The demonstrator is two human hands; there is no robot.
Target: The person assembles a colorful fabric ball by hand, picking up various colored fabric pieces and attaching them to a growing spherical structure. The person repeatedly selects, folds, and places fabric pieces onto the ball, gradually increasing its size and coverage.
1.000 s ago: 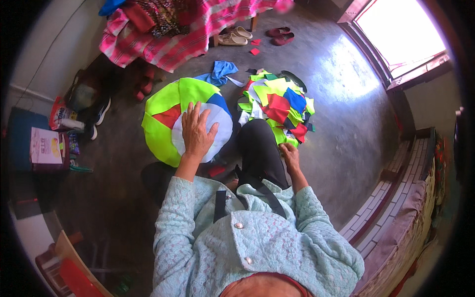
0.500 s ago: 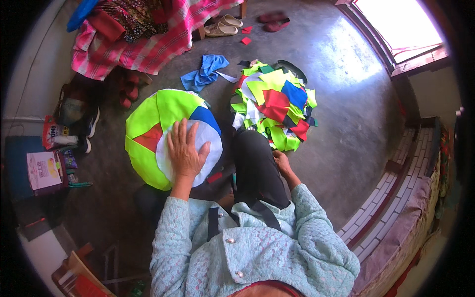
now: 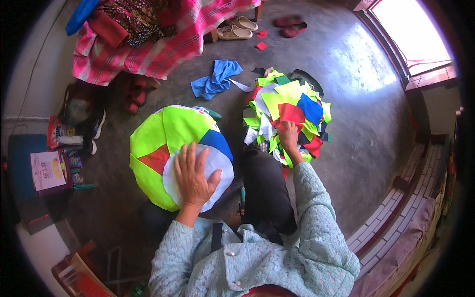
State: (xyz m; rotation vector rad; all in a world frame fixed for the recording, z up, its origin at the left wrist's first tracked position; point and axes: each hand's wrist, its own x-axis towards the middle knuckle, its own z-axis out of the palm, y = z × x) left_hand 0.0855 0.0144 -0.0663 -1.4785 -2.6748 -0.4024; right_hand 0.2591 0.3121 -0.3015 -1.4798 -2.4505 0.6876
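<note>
My left hand (image 3: 194, 179) lies flat, fingers spread, on a white fabric piece (image 3: 217, 166) that covers the near right part of a round patchwork bundle (image 3: 180, 126). Neon yellow cloth makes up most of its top, with a red patch (image 3: 156, 158) and a blue patch (image 3: 217, 144) showing beside the white. To the right, a heap of fabric scraps (image 3: 277, 96) in neon yellow, white, red, blue and green rests beyond my dark-trousered knee. My right hand (image 3: 289, 137) reaches onto this heap, its fingers closed at the edge of a red fabric scrap (image 3: 289, 113); the fingertips are partly hidden.
Blue cloth (image 3: 217, 79) lies on the floor beyond the bundle, and small red scraps (image 3: 261, 46) lie farther off near beige shoes (image 3: 235, 32). A pink checked cloth (image 3: 123, 59) hangs at far left. Boxes (image 3: 47, 171) stand at left; a tiled ledge (image 3: 391, 208) runs along the right.
My right hand has moved forward from beside my knee onto the scrap heap and closed at a red scrap. My left hand stays on the white piece. The whole view has shifted slightly.
</note>
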